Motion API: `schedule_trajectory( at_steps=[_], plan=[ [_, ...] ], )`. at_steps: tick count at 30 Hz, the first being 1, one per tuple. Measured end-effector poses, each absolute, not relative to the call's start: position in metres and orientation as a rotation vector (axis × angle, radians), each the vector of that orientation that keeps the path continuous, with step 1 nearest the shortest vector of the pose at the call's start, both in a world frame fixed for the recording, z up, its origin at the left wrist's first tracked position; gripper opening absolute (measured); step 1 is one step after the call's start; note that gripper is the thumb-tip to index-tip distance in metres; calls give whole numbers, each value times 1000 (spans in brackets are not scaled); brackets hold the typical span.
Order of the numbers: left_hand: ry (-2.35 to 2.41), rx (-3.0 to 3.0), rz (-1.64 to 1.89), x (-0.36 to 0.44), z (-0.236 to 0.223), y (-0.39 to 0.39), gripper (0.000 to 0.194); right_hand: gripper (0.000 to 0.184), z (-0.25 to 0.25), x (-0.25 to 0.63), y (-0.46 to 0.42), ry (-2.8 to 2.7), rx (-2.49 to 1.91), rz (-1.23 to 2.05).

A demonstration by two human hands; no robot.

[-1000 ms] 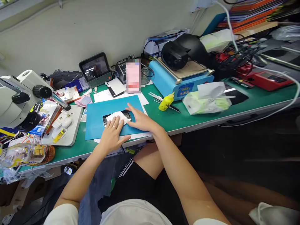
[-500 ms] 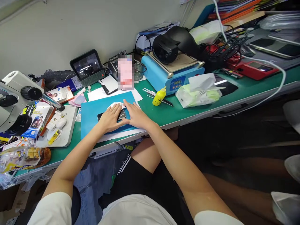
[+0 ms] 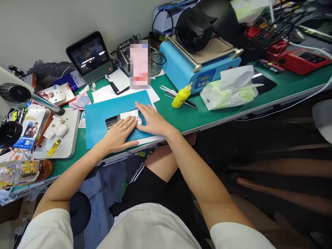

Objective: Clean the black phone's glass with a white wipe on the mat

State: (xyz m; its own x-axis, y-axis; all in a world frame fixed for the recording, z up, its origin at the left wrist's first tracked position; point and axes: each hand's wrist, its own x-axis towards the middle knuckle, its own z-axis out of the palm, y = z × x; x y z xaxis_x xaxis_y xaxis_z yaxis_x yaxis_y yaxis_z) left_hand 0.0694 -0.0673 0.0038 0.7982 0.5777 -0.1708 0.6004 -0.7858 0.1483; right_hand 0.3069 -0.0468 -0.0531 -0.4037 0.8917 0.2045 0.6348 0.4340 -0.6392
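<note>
On the blue mat, my flat left hand presses the tissue over the right end of the phone, bare a moment ago, so rubbing seemingly reaches there, my right hand spread beside it.

Clock from view centre. 1 o'clock: yellow squeeze bottle, tilted, beside thin metal tools; blue machine behind, bulky black object on top. 2: tissue pack, sheet up; red meter further out. 10: screen unit. 9: scope, partly cut off; yellow item on white base.
</note>
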Motion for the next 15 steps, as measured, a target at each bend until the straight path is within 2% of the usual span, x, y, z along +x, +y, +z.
schedule_trajectory(
  at_steps=[15],
  plan=[
    [1329, 2633, -96, -10, 1, -107, 84, 87, -47, 306, -53, -2180, -1345, 691]
  ],
)
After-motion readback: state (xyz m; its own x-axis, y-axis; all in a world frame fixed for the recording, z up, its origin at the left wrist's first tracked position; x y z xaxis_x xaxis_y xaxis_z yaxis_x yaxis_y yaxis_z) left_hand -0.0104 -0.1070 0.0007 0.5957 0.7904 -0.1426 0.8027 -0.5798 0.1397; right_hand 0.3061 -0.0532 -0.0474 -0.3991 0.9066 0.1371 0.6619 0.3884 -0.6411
